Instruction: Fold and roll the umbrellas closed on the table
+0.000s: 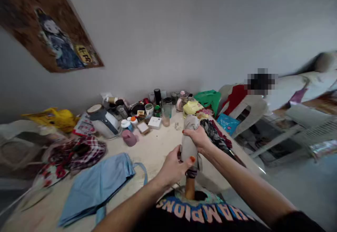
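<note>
Through the head camera, my only view, I count two hands, both wrapped around one grey bundle. The left hand grips its lower part and the right hand its upper part; they sit close together on it. One tan handle sticks out below, toward the wearer's black shirt. The bundle is held upright at the near side of the worktop, right of centre.

To the left lies one light-blue folded cloth (its strap trails toward the left forearm). Behind it I count one kettle, one pink cup, two white bottles, one with a blue cap and one with an orange cap, and two small boxes side by side, one white, one brown-edged. One green bag lies at the far right; the crowded rear items blur too much to count.
</note>
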The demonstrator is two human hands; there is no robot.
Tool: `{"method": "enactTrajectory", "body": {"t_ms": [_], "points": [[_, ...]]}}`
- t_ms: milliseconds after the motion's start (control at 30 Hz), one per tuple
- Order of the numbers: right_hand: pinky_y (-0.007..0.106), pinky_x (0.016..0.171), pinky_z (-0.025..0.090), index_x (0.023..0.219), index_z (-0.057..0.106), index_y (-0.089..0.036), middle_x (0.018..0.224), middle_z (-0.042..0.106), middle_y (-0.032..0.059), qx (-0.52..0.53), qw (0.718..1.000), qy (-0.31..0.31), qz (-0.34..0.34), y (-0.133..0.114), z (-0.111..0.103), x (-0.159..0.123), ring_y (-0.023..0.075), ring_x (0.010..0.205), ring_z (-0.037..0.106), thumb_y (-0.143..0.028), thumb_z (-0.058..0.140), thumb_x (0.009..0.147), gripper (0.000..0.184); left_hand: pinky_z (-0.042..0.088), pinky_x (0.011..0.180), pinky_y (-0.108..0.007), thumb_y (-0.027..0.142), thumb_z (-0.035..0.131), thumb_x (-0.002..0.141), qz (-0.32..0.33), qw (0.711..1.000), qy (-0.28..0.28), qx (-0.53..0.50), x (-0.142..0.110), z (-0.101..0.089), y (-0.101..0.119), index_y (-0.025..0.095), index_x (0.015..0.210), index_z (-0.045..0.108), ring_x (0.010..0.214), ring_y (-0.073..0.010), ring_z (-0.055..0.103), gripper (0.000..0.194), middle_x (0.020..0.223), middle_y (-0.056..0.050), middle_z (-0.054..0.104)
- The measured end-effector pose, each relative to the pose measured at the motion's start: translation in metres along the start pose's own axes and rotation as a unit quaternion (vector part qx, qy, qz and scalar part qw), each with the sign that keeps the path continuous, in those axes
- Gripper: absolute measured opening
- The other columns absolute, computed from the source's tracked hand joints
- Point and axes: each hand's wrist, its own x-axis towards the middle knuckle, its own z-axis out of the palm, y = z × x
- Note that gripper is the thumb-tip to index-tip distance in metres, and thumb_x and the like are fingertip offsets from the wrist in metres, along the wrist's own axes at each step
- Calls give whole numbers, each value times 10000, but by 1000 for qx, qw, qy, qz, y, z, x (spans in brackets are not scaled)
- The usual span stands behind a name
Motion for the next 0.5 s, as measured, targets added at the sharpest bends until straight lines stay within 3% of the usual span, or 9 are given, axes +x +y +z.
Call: {"method": "enactTrajectory", "body": {"t_ms": [100,200,400,500], "points": [[242,507,392,741,523,-163,590,526,-58,-21,1000,-2,-7,-5,6,-2,99,514,447,-200,657,469,306,494,792,-279,385,828,579,-1,999,40,-31,12,12,2,124,1190,503,979,-219,615,740,1127,-128,652],[235,504,391,749,528,-162,593,532,-61,-3,1000,-17,-14,-10,7,-5,91,508,440,-197,680,470,320,501,742,-272,365,878,492,-19,994,50,-96,22,16,-5,119,1148,533,903,-214,639,780,1068,-128,675],[236,489,403,797,542,-168,590,549,-66,61,996,-67,3,-15,-1,-13,93,486,461,-211,709,486,356,505,652,-292,286,876,453,-41,963,-59,-259,33,7,-30,106,1075,612,676,-195,649,699,846,-93,717],[244,512,429,830,559,-168,611,567,-60,85,992,-91,10,-19,-4,-18,99,503,486,-217,729,480,393,489,621,-284,285,847,460,-79,936,-143,-313,38,3,-44,109,1009,635,614,-178,635,614,761,-63,699]]}}
